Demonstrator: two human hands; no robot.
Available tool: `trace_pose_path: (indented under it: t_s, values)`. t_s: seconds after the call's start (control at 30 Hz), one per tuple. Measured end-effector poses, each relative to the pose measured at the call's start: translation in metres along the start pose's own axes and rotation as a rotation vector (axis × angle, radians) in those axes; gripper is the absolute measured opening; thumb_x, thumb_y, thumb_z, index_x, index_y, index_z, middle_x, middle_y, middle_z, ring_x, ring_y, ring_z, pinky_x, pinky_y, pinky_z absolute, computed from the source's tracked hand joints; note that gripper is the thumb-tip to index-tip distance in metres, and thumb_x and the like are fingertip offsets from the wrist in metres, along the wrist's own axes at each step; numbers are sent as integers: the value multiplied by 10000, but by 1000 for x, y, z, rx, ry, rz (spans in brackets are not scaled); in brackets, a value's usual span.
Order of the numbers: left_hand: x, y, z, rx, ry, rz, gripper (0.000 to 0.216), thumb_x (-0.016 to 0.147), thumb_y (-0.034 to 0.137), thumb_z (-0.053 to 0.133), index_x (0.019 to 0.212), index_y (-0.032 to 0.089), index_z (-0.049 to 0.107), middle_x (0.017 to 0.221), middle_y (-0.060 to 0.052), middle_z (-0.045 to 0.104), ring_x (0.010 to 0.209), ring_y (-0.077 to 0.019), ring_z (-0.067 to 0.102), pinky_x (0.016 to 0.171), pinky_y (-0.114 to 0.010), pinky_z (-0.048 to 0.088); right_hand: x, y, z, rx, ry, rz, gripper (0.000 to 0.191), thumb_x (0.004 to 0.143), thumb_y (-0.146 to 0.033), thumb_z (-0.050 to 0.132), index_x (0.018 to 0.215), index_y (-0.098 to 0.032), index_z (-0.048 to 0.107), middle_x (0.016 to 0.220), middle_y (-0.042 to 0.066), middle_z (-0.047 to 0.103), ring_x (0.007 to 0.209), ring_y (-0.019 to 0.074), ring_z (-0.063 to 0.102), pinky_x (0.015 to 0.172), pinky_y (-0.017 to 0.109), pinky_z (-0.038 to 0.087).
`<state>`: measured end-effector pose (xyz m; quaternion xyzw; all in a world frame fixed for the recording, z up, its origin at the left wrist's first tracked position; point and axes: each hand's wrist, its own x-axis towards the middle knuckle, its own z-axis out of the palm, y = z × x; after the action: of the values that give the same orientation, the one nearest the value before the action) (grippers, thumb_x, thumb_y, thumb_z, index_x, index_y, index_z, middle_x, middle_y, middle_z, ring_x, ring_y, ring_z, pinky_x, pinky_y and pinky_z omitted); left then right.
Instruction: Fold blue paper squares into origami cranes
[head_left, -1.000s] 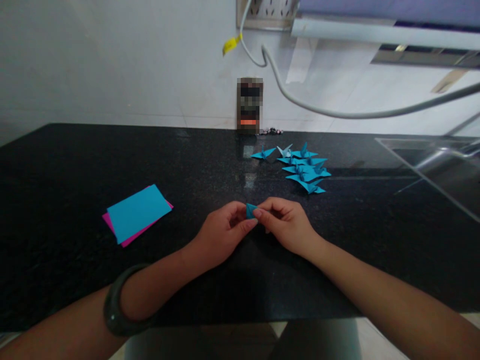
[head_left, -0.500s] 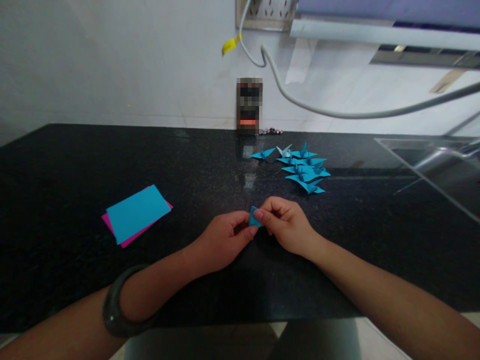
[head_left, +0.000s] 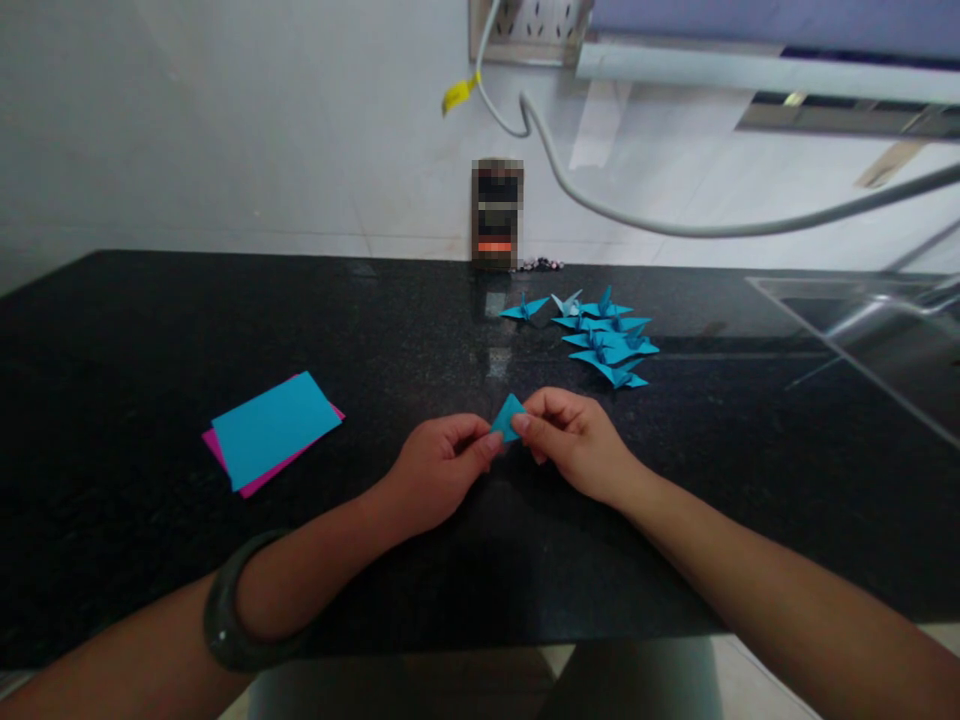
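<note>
A small folded piece of blue paper (head_left: 509,416) is held above the dark countertop, its pointed corner facing up and away from me. My left hand (head_left: 448,465) pinches its left side between thumb and fingers. On the right side, my right hand (head_left: 571,440) grips it the same way, and the fingertips cover part of the folds. Beyond my right hand lies a group of several folded paper cranes (head_left: 611,345), mostly blue with one paler. To the left rests a stack of blue paper (head_left: 274,430) with pink paper (head_left: 251,489) showing beneath its edges.
Against the wall leans a blurred-out phone-like object (head_left: 497,215) with a beaded strap (head_left: 541,265) beside it. A grey cable (head_left: 652,222) hangs across the wall. The sink (head_left: 862,350) edges the counter (head_left: 150,340) at right.
The folded paper has turned between my fingers and now shows a larger, pointed face. Both hands have shifted slightly up, the left one a little leftward along the paper.
</note>
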<state>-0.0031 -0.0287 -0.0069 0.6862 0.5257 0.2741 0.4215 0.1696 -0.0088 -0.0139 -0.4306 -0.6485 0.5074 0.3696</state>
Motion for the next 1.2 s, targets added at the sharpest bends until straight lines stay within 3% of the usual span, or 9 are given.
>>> trace_pose_path:
  t_s: [0.1, 0.2, 0.37, 0.47, 0.6, 0.73, 0.93, 1.03, 1.2]
  values:
    - [0, -1, 0, 26, -1, 23, 281, 807, 369, 469, 631, 165, 549, 550, 46, 449, 529, -100, 412, 508, -222, 317, -1, 3, 3, 31, -21, -58, 259, 740, -346, 638, 911, -175, 544, 689, -18, 543, 581, 90, 511, 535, 216, 423]
    - [0, -2, 0, 47, -22, 48, 262, 810, 360, 469, 667, 164, 568, 581, 38, 479, 559, -108, 441, 527, -224, 340, -2, 6, 2, -21, -21, -198, 571, 700, -270, 688, 1212, -241, 437, 915, 17, 548, 744, 116, 551, 635, 241, 465]
    - [2, -4, -1, 62, 57, 43, 246, 813, 352, 471, 692, 168, 581, 586, 34, 499, 556, -113, 459, 527, -229, 355, -1, 7, -3, -144, 94, -227, 212, 822, -249, 527, 1012, -209, 611, 836, 29, 556, 710, 117, 537, 608, 248, 458]
    - [3, -5, -2, -43, 157, -11, 229, 814, 354, 486, 724, 166, 581, 592, 32, 520, 564, -114, 482, 547, -235, 380, 0, 7, -3, 42, 98, -63, 168, 791, -254, 542, 924, -176, 609, 727, 3, 577, 583, 87, 530, 533, 225, 460]
    - [5, -5, -1, -300, 229, -91, 238, 801, 382, 523, 731, 158, 565, 609, 25, 553, 586, -116, 522, 585, -248, 430, 0, 4, 2, 318, -29, 68, 260, 683, -207, 637, 931, -177, 565, 683, -31, 595, 554, 76, 571, 512, 203, 485]
    - [7, -5, 0, -499, 195, -138, 265, 774, 411, 568, 749, 147, 573, 635, 15, 589, 608, -127, 567, 629, -279, 470, -2, 2, 7, 437, -114, 136, 322, 639, -179, 679, 927, -171, 535, 691, -34, 620, 577, 90, 625, 507, 192, 499]
    - [5, -8, 4, -548, 4, -51, 284, 653, 297, 716, 865, 143, 605, 798, -17, 672, 735, -142, 615, 723, -284, 476, -2, 1, 9, 380, 40, 145, 275, 633, -227, 703, 846, -160, 543, 646, -45, 608, 523, 64, 594, 481, 175, 496]
    - [4, -8, 6, -524, 1, 6, 251, 663, 240, 700, 877, 152, 603, 826, -19, 679, 778, -153, 625, 772, -309, 474, -2, 2, 10, 345, 55, 127, 273, 659, -273, 689, 853, -162, 534, 601, -52, 595, 503, 68, 595, 474, 175, 484]
    - [4, -4, 3, -389, 36, -3, 103, 714, 217, 610, 796, 156, 622, 752, -4, 661, 693, -136, 591, 669, -272, 463, -3, 3, 9, 237, 31, 70, 239, 744, -363, 618, 845, -159, 545, 607, -25, 597, 513, 81, 585, 485, 202, 469]
